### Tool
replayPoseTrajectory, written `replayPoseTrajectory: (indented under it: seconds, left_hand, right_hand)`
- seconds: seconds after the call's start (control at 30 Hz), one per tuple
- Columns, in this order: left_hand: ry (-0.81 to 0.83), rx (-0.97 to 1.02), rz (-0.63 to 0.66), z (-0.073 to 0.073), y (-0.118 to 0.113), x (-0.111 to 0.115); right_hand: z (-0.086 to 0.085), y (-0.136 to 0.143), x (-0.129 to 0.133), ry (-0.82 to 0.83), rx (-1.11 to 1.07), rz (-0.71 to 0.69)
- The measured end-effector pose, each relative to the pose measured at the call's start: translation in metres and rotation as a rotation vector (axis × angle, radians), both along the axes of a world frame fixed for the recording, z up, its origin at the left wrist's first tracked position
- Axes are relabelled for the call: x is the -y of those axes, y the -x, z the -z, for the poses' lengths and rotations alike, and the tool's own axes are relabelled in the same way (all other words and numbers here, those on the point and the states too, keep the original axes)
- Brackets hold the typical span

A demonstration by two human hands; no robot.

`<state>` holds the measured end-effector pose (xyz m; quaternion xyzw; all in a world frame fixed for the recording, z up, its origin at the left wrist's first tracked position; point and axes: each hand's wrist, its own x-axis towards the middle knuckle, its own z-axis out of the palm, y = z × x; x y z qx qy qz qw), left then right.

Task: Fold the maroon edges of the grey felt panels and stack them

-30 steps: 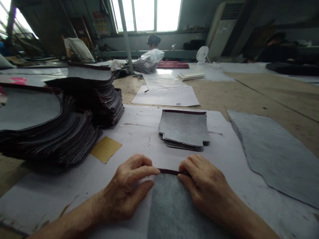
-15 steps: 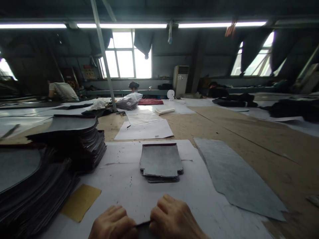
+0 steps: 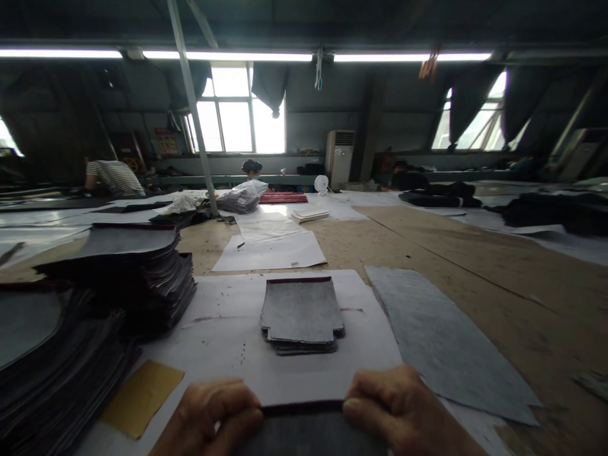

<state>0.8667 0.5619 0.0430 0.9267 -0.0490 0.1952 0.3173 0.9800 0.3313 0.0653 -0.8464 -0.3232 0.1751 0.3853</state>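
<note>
Pinching a grey fabric panel [image 3: 308, 437] by its far edge, one hand at each end. Left hand [image 3: 213, 408]: fingers curled, thumb closed on the left end. Right hand [image 3: 392, 399]: same grip, right end. Panel sits at the near edge of view, lower part cut off; dark edge runs nearly straight between the thumbs. Two-ended hold probably keeps that edge taut and even.

Straight ahead, a small stack of notched grey panels [image 3: 301, 307], dark edges facing away; likely squared up within easy reach. Taller panel piles [image 3: 156, 285] at left, apparently kept aside. Yellow card [image 3: 142, 396] beside them; large grey sheet [image 3: 446, 342] at right.

Surface: white paper [image 3: 209, 329], specked with scraps, over a brown tabletop [image 3: 427, 240].

Room: dim; tube lights, bright windows, white fan [image 3: 322, 184], co-worker in a striped top [image 3: 114, 177] far left.
</note>
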Motion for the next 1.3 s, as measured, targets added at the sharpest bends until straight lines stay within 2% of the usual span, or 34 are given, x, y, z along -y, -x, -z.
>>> replayPoseTrajectory:
  seconds: [0.07,0.13,0.2,0.27,0.37,0.47,0.53,0.63,0.73,0.9,1.03,1.13,1.23,1.3]
  left_hand:
    - [0.039,-0.142,-0.048,-0.015,-0.017,-0.004]
    - [0.057,-0.225,-0.085,-0.030,-0.040,-0.010]
    - [0.029,-0.212,-0.111,-0.042,-0.066,-0.017]
    - [-0.026,-0.154,-0.147,-0.047,-0.095,-0.024]
    - [-0.108,-0.078,-0.230,-0.042,-0.134,-0.033]
    - [-0.180,-0.025,-0.303,-0.023,-0.163,-0.038]
    - [-0.222,0.010,-0.335,-0.009,-0.174,-0.038]
    - [-0.275,0.063,-0.368,0.008,-0.181,-0.038]
    - [-0.322,0.112,-0.406,0.016,-0.182,-0.038]
    - [-0.403,0.134,-0.453,0.021,-0.187,-0.039]
    - [-0.437,0.112,-0.422,0.020,-0.185,-0.035]
    - [-0.427,0.129,-0.412,0.014,-0.175,-0.040]
    - [-0.388,0.172,-0.422,0.011,-0.158,-0.052]
    - [-0.376,0.221,-0.364,0.011,-0.141,-0.053]
  right_hand:
    - [-0.010,-0.013,-0.004,-0.051,-0.081,0.043]
    - [-0.020,-0.032,-0.013,-0.089,-0.062,0.086]
    - [-0.026,-0.055,-0.026,-0.088,0.041,0.150]
    - [-0.028,-0.079,-0.041,-0.064,0.160,0.231]
    - [-0.021,-0.110,-0.064,0.005,0.324,0.364]
    - [-0.007,-0.129,-0.081,0.101,0.468,0.461]
    - [0.004,-0.135,-0.087,0.145,0.539,0.488]
    - [0.019,-0.140,-0.089,0.180,0.620,0.506]
    - [0.028,-0.143,-0.089,0.185,0.669,0.528]
    - [0.034,-0.150,-0.094,0.156,0.664,0.558]
    - [0.030,-0.146,-0.088,0.156,0.619,0.575]
    - [0.023,-0.134,-0.059,0.173,0.616,0.549]
    - [0.017,-0.111,-0.010,0.220,0.608,0.508]
    - [0.014,-0.094,0.026,0.262,0.600,0.518]
